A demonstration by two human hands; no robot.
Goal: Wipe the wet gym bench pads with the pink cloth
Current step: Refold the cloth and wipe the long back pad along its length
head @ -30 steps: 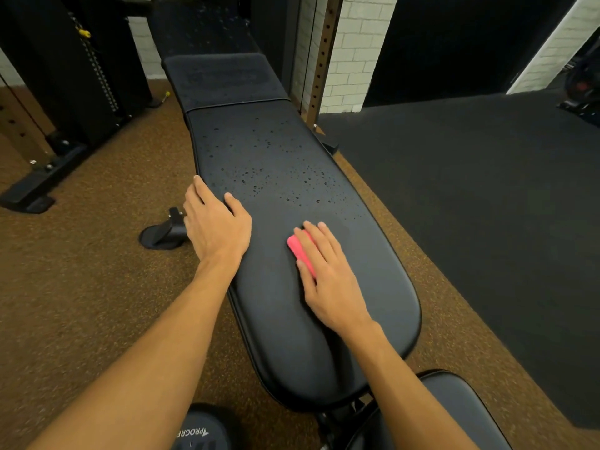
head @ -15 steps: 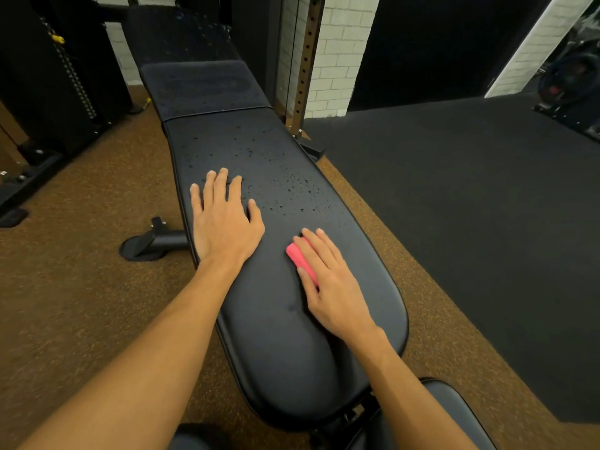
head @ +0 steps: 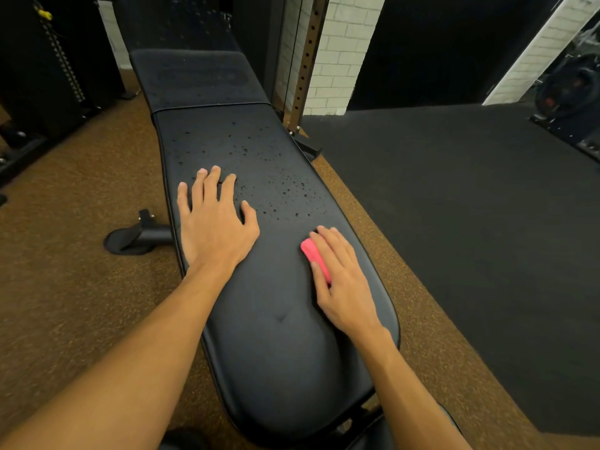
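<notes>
Since a second ago my left hand (head: 214, 228) slid from the edge onto the pad (head: 276, 352), fingers spread. My right hand (head: 344, 287), fingers straight, presses the cloth (head: 312, 254) down beside the droplets (head: 285, 190).

Brown speckled rubber flooring (head: 65, 287) covers the left and lower parts of the frame. It meets a black floor mat (head: 470, 238) that fills the right side. At top centre a white brick pillar (head: 337, 53) stands, with a brown steel upright (head: 303, 66) drilled with a row of holes just to its left. A second strip of white brick (head: 545, 43) slants across the upper right, and a dark weight plate (head: 571, 86) sits below it. In the upper left is a black weight-stack machine (head: 61, 56) with a yellow pin (head: 45, 15). A black foot tube (head: 139, 237) rests on the brown flooring at left of centre.
</notes>
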